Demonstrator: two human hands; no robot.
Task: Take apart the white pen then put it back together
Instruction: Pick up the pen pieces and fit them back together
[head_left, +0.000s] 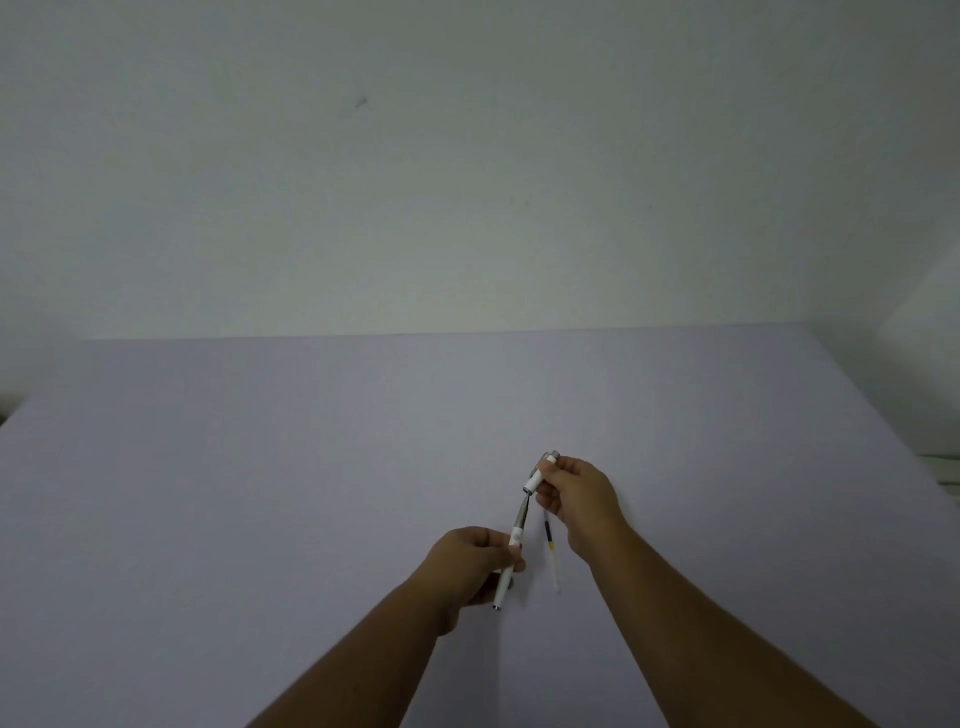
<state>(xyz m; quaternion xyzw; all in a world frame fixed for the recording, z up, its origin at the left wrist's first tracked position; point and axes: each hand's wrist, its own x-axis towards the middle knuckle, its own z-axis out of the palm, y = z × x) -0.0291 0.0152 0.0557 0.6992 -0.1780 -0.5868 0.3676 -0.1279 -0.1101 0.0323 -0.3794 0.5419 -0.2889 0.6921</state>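
The white pen is in two parts, held above the lilac table (260, 493). My left hand (470, 564) grips the white pen barrel (506, 579), whose grey front section (521, 512) points up and away. My right hand (579, 496) pinches the white pen cap (537, 475) with its metal clip, just above the barrel's grey tip and nearly in line with it. A thin ink refill (550, 545) with a dark and yellow band lies on the table between my hands, partly hidden under my right hand.
The table's far edge meets a plain pale wall (467, 182). The table's right edge (893, 441) runs diagonally near my right arm, with a pale object beyond it at far right.
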